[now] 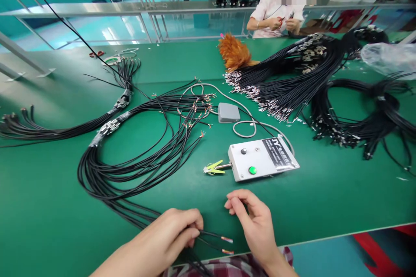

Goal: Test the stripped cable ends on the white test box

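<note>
At the near edge of the green bench (328, 201), your left hand (172, 231) is closed around several black cables (97, 173), thumb pressed toward the forefinger. Two stripped ends (226, 239) project from this grip toward your right hand, their coloured inner wires exposed. Your right hand (255, 220) is raised just beside them, its fingers curled inward and the thumb tip close to the forefinger; whether they meet, or pinch something small, cannot be told from this angle. The held cables run leftward from your grip into the curved bundle, which lies to your left, crossed by a row of silver connectors (108, 127); its other stripped ends fan out near the middle of the bench.

Beyond your right hand rests a white box (260, 160) bearing a black knob (243, 151) and a green button (252, 170). A yellow-green two-pronged attachment (214, 167) extends from its left side. Behind the box lie a grey pedal (229, 112) and a looped grey cord (251, 133). Farther right, note a broad spread of dark cables (292, 86) with pale tips, an orange-brown tuft (234, 52) beside it, a coiled bundle (378, 112), and a clear plastic bag (390, 58). Across the bench, a co-worker in a pale shirt (262, 11) holds a red-handled tool (281, 20).
</note>
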Motion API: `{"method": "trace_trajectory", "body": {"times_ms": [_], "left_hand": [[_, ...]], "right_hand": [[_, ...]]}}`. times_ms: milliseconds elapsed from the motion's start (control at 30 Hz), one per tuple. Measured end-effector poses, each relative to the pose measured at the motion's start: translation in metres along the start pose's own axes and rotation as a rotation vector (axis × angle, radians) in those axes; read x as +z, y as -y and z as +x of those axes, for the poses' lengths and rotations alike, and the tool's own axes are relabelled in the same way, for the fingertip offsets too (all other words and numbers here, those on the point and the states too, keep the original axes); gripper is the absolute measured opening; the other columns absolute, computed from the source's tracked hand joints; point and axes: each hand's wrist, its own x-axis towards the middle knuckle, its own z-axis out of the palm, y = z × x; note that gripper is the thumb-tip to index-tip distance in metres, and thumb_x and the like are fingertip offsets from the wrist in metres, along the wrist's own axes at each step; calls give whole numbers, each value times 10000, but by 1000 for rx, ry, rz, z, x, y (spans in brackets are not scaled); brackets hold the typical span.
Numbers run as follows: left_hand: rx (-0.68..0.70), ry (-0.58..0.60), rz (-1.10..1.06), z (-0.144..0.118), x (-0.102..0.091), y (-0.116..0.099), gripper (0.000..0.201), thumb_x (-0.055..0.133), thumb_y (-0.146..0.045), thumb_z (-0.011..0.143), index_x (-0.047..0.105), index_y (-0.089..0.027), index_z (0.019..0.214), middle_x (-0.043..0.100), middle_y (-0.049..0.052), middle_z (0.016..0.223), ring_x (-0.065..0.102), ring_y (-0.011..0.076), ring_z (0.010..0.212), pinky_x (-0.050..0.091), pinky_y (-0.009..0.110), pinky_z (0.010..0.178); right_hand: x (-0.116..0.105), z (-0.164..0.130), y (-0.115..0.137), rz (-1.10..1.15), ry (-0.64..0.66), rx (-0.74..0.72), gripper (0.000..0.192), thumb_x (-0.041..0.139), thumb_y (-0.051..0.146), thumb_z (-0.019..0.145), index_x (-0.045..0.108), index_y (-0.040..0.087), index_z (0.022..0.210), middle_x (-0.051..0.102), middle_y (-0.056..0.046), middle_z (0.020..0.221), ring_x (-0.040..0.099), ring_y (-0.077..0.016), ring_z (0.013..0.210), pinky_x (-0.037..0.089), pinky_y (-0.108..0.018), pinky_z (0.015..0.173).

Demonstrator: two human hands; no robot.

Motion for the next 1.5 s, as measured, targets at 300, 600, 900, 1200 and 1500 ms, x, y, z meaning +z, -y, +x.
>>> {"method": "trace_trajectory", "body": {"times_ms": [300,600,900,1200,1500], "left_hand": [[100,-150,-68,1,-2,-19,125,434,-286,992,544,-280,1051,612,-7,1023,586,145,908,452,204,824],[152,-230,-161,25,7,-33,208,432,-284,991,624,-242,924,632,-20,781,566,130,715,428,211,675],[63,-344,-396,35,12,-32,210,503,-325,940,630,-192,840,553,-37,603,488,108,522,370,195,478],[104,-437,-390,40,17,-32,170,524,-294,925,606,-199,810,542,-40,589,502,112,517,394,178,444],[108,-485,-411,38,20,-34,168,519,-280,924,619,-199,815,561,-44,587,510,103,494,428,174,448]], "right_hand": [[-2,2,6,58,79,-43,275,497,332,987,708,206,863,692,-17,718,622,-108,638,508,-186,628],[-4,-3,11,115,140,-50,306,445,327,1011,695,216,875,672,-7,737,621,-107,665,505,-194,655],[-1,-2,17,-101,97,-149,171,568,204,937,688,257,1047,718,-1,827,654,-115,707,533,-205,674],[-7,-4,21,-500,117,-557,355,559,78,886,606,209,1213,747,-54,908,691,-188,775,504,-321,676],[-12,-9,11,-697,198,-687,499,532,73,899,465,157,1387,757,-97,1038,719,-203,813,468,-332,616]]}}
